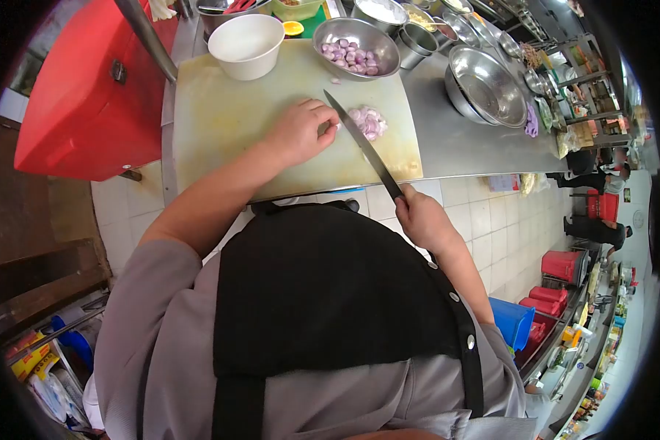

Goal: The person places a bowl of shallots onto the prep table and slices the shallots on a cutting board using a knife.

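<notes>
Slicing station: shallots part whole, part cut

Seen by an onlooker at the counter. The right hand is closed round the handle of the knife, near the front edge of the board; the blade points away from the body, between the left hand and the cut shallots. The left hand rests low over the board with its fingers curled inward; whether they grip a piece, I cannot tell.

Progress, judged from the two lots: an early stage. The cut shallots form one small, pale heap on the board, just to the right of the blade. The whole shallots, purple and seemingly the larger share, lie uncut in the steel bowl at the far side. One small piece sits on the board just below that bowl. The white tub stands at the far left of the board; its contents, if any, cannot be made out. A nested pair of basins stands on the counter to the right.
</notes>
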Demonstrator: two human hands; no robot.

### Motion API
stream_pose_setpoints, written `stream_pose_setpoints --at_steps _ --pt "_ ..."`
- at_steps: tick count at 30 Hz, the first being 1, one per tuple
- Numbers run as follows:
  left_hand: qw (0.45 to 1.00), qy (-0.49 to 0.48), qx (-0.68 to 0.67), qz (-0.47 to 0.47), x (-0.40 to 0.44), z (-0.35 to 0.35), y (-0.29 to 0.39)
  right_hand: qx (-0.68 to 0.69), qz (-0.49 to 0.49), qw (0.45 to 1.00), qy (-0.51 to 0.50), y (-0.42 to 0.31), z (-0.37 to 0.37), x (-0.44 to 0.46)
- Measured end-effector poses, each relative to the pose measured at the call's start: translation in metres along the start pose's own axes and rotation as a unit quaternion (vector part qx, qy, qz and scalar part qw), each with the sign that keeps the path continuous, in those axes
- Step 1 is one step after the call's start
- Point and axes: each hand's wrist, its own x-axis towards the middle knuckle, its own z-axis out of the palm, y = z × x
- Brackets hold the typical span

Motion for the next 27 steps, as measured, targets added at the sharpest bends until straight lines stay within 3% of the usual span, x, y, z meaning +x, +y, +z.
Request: stream_pose_setpoints --at_steps 13,27 --pt "1.000 0.007 0.012 0.019 0.000 0.005 -0.007 -0.041 -0.024 0.999 -0.005 -0.013 -0.003 0.012" --pt "0.999 0.012 0.022 0.030 -0.003 0.010 -0.009 0.023 -0.014 0.999 -0.026 -0.011 -0.007 0.000"
